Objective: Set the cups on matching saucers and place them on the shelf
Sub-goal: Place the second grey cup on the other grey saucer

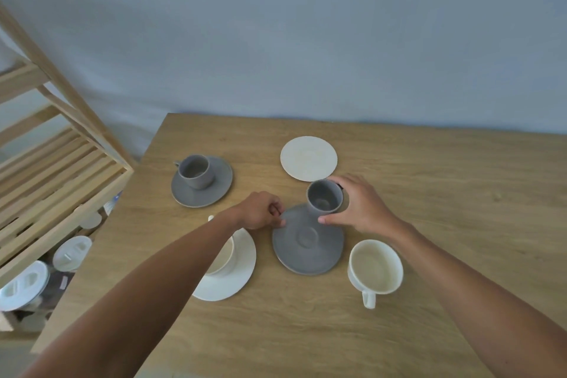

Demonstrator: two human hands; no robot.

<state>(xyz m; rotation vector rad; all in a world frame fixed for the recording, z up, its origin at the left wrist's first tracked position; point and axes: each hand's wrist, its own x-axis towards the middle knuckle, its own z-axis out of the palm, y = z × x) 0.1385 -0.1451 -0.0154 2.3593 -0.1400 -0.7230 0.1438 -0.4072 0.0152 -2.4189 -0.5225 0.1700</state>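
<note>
Now right hand grips grey cup; left hand pinches grey saucer.

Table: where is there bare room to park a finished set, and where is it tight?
The table is bare right of the white saucer and the white cup, and along the near edge. It is crowded in the middle: right hand on the grey cup, left hand pinching the grey saucer.

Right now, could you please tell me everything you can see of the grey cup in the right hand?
The grey cup is matte, ceramic-looking, upright and empty. The right hand wraps its far side, hiding any handle. It sits at or just above the far rim of the empty grey saucer, whose near-left rim the left hand pinches.
</note>
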